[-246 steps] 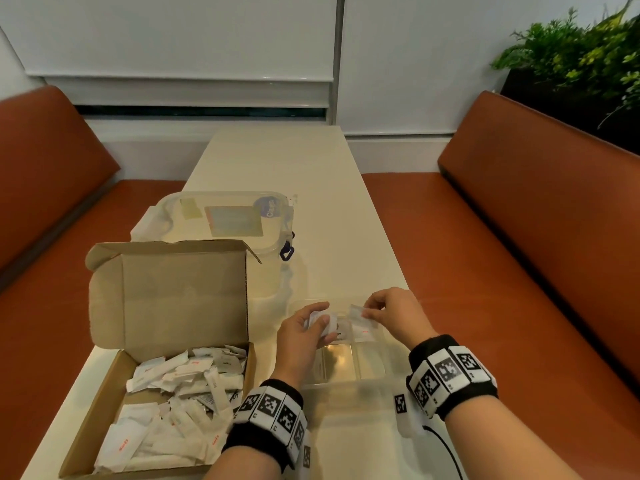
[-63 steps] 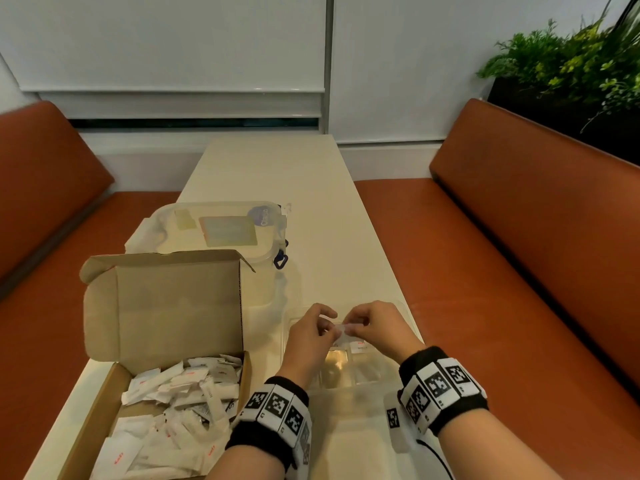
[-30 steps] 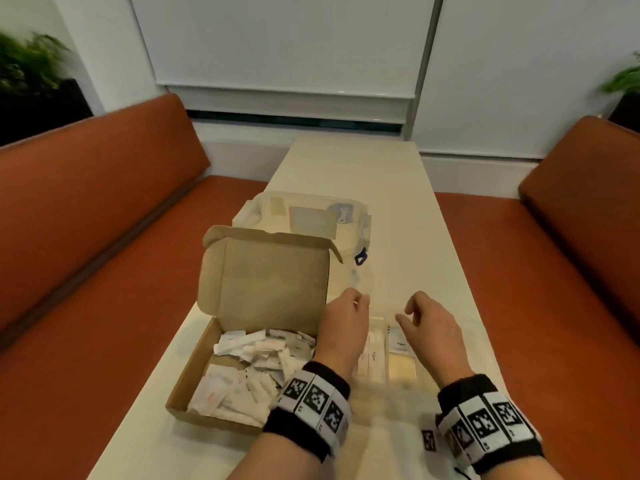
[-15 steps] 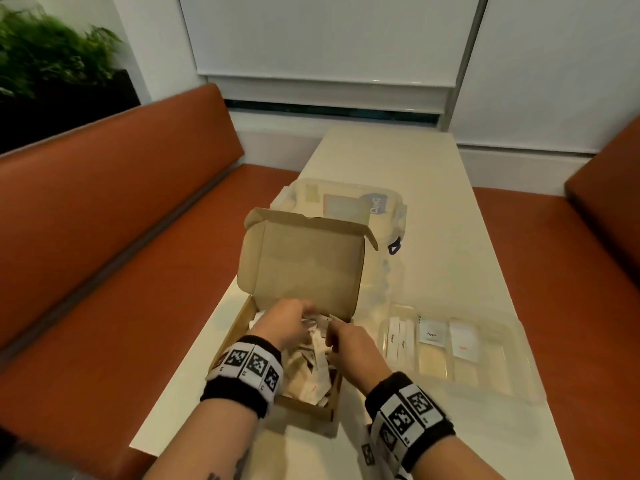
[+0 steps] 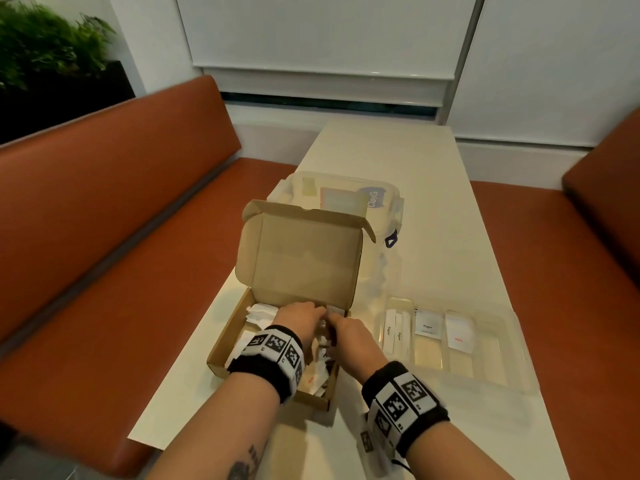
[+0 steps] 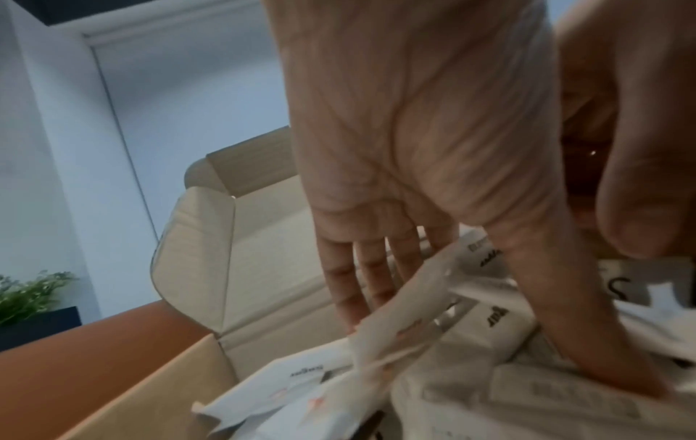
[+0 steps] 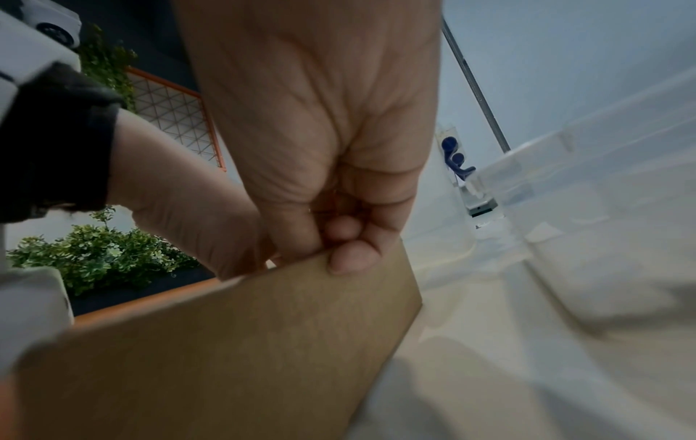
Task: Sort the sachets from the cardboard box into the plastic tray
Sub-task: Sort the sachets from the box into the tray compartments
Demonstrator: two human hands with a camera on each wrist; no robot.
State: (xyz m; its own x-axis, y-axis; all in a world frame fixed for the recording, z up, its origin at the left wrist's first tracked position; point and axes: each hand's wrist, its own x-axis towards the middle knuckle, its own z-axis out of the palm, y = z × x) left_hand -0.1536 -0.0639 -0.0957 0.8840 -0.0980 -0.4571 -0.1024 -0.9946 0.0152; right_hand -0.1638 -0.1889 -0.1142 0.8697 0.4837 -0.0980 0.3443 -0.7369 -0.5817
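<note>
The open cardboard box (image 5: 221,344) sits at the table's left, its lid (image 5: 304,258) upright and white sachets (image 5: 259,311) heaped inside. Both hands are in it. My left hand (image 5: 311,313) is spread flat: its fingers (image 6: 361,282) dig into the heap and its thumb (image 6: 587,327) presses on sachets (image 6: 471,387). My right hand (image 5: 337,325) has its fingers (image 7: 350,256) curled at the box wall (image 7: 226,357) and pinches a white sachet (image 5: 335,310) that stands upright between the hands. To the right, the clear plastic tray (image 5: 512,341) holds sugar sticks (image 5: 389,332), a pepper sachet (image 5: 428,325) and a red-lettered sachet (image 5: 459,332).
A clear lidded plastic container (image 5: 346,199) stands right behind the box. Orange benches (image 5: 121,202) run along both sides of the narrow cream table (image 5: 398,150). A plant (image 5: 41,46) sits at the far left, and the table's near edge is just below the box.
Both hands left the tray and moved left into the cardboard box. The head turned left, so the tray now lies to the right with sachets in it.
</note>
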